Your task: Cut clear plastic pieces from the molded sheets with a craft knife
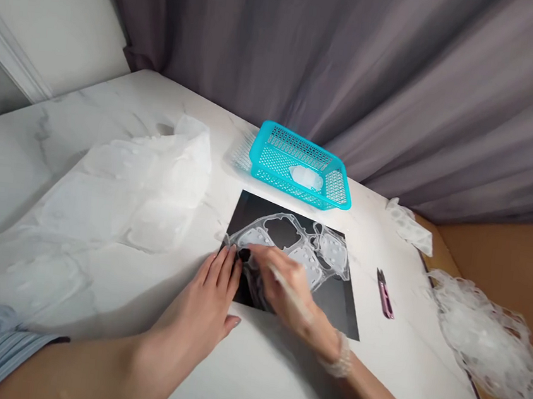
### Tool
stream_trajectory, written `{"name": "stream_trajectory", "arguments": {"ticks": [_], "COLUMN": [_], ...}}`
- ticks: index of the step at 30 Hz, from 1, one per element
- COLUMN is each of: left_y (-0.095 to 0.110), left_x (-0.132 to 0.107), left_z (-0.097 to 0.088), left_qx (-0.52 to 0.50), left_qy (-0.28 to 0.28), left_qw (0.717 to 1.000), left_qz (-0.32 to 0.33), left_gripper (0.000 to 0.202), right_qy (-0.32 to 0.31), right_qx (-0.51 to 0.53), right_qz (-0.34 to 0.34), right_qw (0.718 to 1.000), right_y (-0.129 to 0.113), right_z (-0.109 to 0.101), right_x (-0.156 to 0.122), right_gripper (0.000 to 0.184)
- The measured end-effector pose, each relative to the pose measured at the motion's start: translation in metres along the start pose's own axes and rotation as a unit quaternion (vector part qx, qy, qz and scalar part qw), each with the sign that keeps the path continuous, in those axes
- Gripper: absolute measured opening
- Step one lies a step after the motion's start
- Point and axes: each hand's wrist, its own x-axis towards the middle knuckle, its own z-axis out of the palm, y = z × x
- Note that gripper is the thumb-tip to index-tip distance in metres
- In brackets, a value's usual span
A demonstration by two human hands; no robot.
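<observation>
Marbled tabletop (pixel 238 374) under black mat (pixel 335 308), curtain (pixel 357 63) behind.

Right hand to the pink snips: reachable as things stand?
Likely yes: the pink snips lie right of the black mat, with nothing tall between them and the right hand. But it grips a pen-like tool it would probably have to set down first.

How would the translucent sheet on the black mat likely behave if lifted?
The translucent sheet would probably feel light, as it looks thin. It may sag, since only narrow material borders its large opening, and might tear there if pulled sharply.
</observation>
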Motion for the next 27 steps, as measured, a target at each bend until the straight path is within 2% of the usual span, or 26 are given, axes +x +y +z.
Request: {"name": "stream_trajectory", "arguments": {"ticks": [1,3,5,6,7,8,10,12,14,15,17,18,19,20,21,23,24,25,26,27], "left_y": [-0.001,-0.002,-0.002,-0.001,-0.001,0.0,-0.002,-0.009,-0.022,-0.028,-0.038,-0.041,-0.042,-0.042,-0.04,-0.035,-0.032,-0.03,-0.028,-0.027], "left_x": [-0.001,-0.002,-0.003,-0.003,-0.003,-0.002,0.0,0.007,0.018,0.024,0.039,0.046,0.052,0.058,0.063,0.071,0.074,0.075,0.076,0.076], "left_z": [0.0,0.0,0.001,0.001,0.001,0.002,0.0,-0.007,-0.02,-0.028,-0.043,-0.048,-0.052,-0.054,-0.054,-0.049,-0.045,-0.041,-0.038,-0.035], "left_qx": [-0.003,-0.008,-0.016,-0.022,-0.029,-0.037,-0.064,-0.126,-0.257,-0.35,-0.531,-0.575,-0.634,-0.695,-0.756,-0.857,-0.88,-0.886,-0.883,-0.874], "left_qy": [0.003,0.01,0.017,0.021,0.023,0.024,0.026,0.019,-0.007,-0.028,-0.075,-0.094,-0.123,-0.157,-0.192,-0.235,-0.233,-0.22,-0.208,-0.2], "left_qw": [1.0,1.0,1.0,1.0,0.999,0.999,0.998,0.992,0.966,0.936,0.844,0.811,0.76,0.695,0.612,0.421,0.361,0.347,0.358,0.381], "left_qz": [0.003,0.009,0.01,0.008,0.006,0.005,0.005,0.017,0.025,0.019,-0.033,-0.052,-0.075,-0.1,-0.127,-0.182,-0.203,-0.214,-0.22,-0.225], "left_gripper": [0.081,0.081,0.08,0.08,0.08,0.08,0.077,0.065,0.049,0.046,0.048,0.052,0.057,0.061,0.065,0.065,0.06,0.053,0.045,0.039], "right_qy": [0.04,0.147,0.283,0.336,0.363,0.375,0.36,0.315,0.267,0.247,0.226,0.219,0.207,0.186,0.15,0.055,0.022,0.015,0.032,0.065], "right_qx": [0.049,0.145,0.219,0.241,0.26,0.282,0.327,0.369,0.393,0.397,0.387,0.371,0.35,0.322,0.289,0.219,0.194,0.174,0.152,0.123], "right_qz": [0.049,0.144,0.185,0.198,0.217,0.24,0.276,0.288,0.274,0.262,0.233,0.217,0.202,0.188,0.174,0.146,0.133,0.123,0.121,0.127], "right_qw": [0.997,0.968,0.915,0.889,0.868,0.85,0.829,0.826,0.836,0.844,0.863,0.876,0.891,0.909,0.929,0.963,0.972,0.977,0.98,0.982], "right_y": [0.008,0.03,0.057,0.071,0.082,0.09,0.096,0.086,0.066,0.054,0.029,0.017,0.005,-0.005,-0.015,-0.028,-0.032,-0.032,-0.03,-0.025], "right_z": [-0.014,-0.051,-0.091,-0.109,-0.123,-0.132,-0.138,-0.128,-0.112,-0.104,-0.09,-0.085,-0.08,-0.077,-0.074,-0.072,-0.073,-0.074,-0.075,-0.077], "right_x": [-0.003,-0.013,-0.03,-0.04,-0.049,-0.058,-0.068,-0.067,-0.056,-0.049,-0.036,-0.032,-0.029,-0.029,-0.029,-0.031,-0.031,-0.03,-0.027,-0.024], "right_gripper": [0.027,0.022,0.018,0.013,0.01,0.008,0.009,0.014,0.014,0.014,0.016,0.017,0.018,0.019,0.019,0.022,0.023,0.024,0.025,0.026]}}
